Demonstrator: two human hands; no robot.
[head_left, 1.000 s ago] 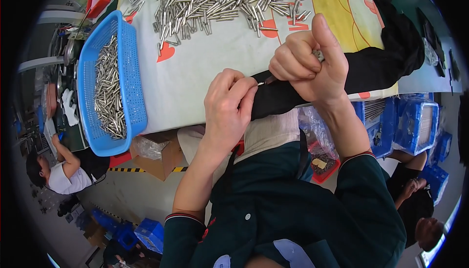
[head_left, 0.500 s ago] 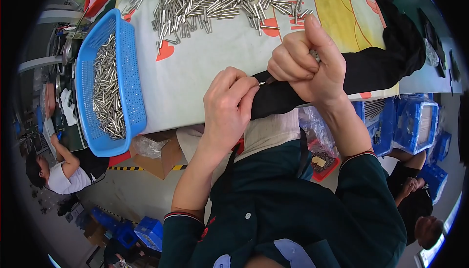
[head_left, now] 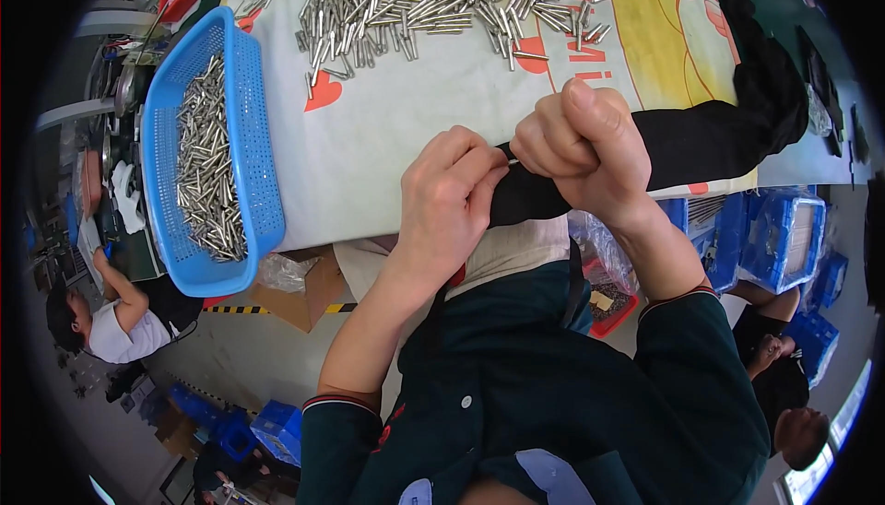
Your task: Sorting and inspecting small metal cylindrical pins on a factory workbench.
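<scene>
The left hand (head_left: 450,192) is pinching 1 slim silver metal pin (head_left: 513,162), seemingly light, stiff and slippery, best held at its left end, while the right hand (head_left: 595,150) is clenching, contents hidden.

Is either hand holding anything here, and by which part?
Left hand: apparently pinching a small metal pin; only a sliver shows, so which part is gripped cannot be told. Right hand: curled shut; whatever it may hold is hidden.

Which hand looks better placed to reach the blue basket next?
Left, most likely. The left hand is nearer the blue basket, which stands at the person's own left. The right hand, curled over the black cloth, sits farther off, with the left hand between it and the basket.
</scene>
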